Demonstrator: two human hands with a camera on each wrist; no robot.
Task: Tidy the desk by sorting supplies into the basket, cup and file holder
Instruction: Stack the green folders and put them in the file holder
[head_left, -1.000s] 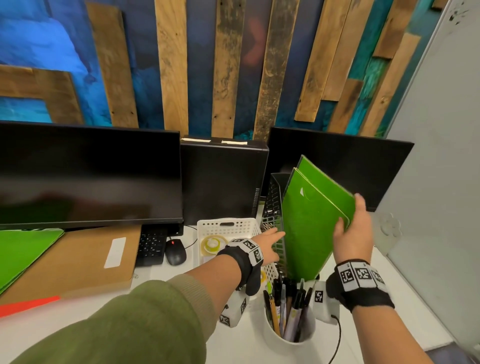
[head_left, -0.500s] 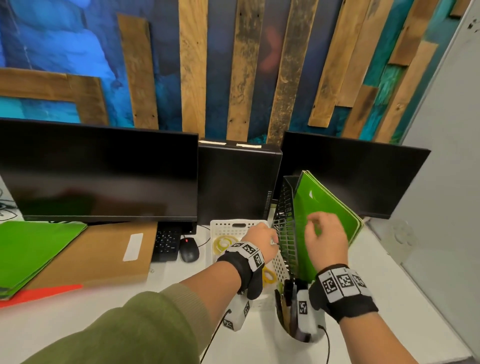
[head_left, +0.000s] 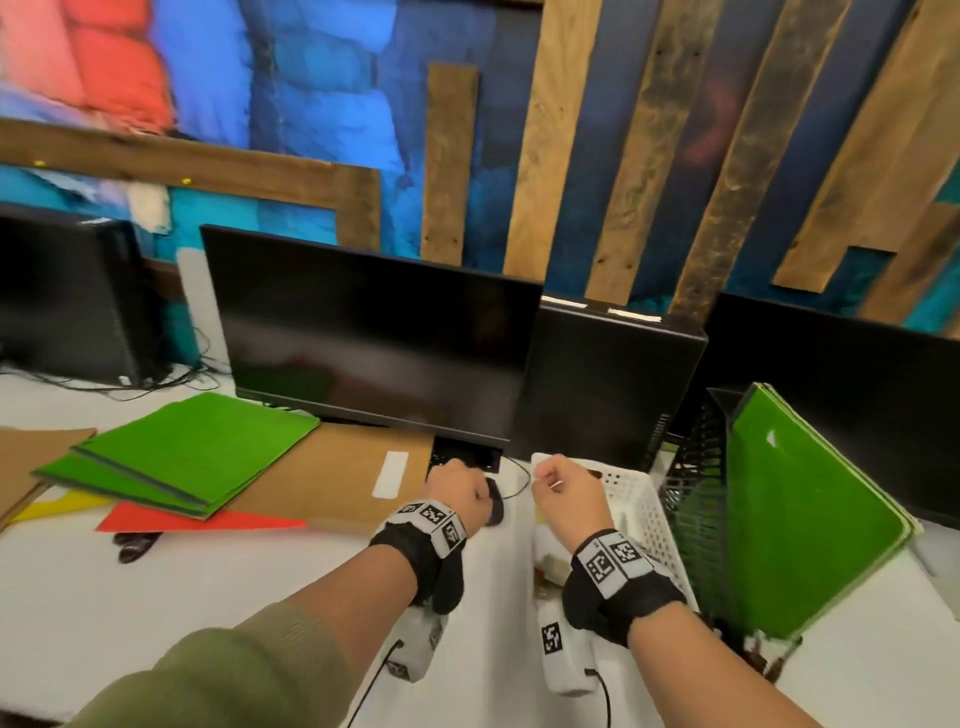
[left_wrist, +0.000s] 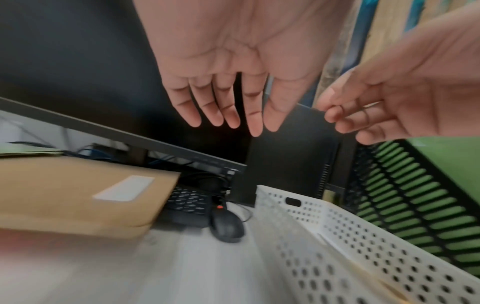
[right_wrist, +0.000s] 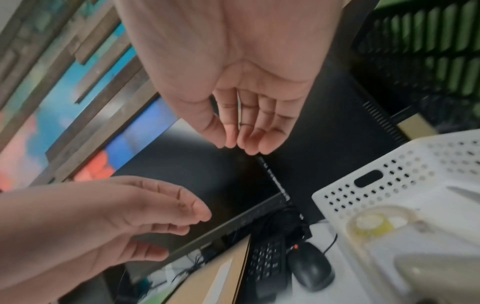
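Now both hands hover empty at frame centre, the left hand (head_left: 457, 491) with fingers straight, the right hand (head_left: 569, 499) loosely curled above the white basket (head_left: 641, 499). At right, green folders (head_left: 800, 519) stand in the black file holder (head_left: 696, 493); more green folders (head_left: 192, 452) lie at left.

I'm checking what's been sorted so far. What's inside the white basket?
In the basket, a roll of yellowish tape lies near the far end. The rest is blurred in the right wrist view and hidden behind the right hand in the head view.
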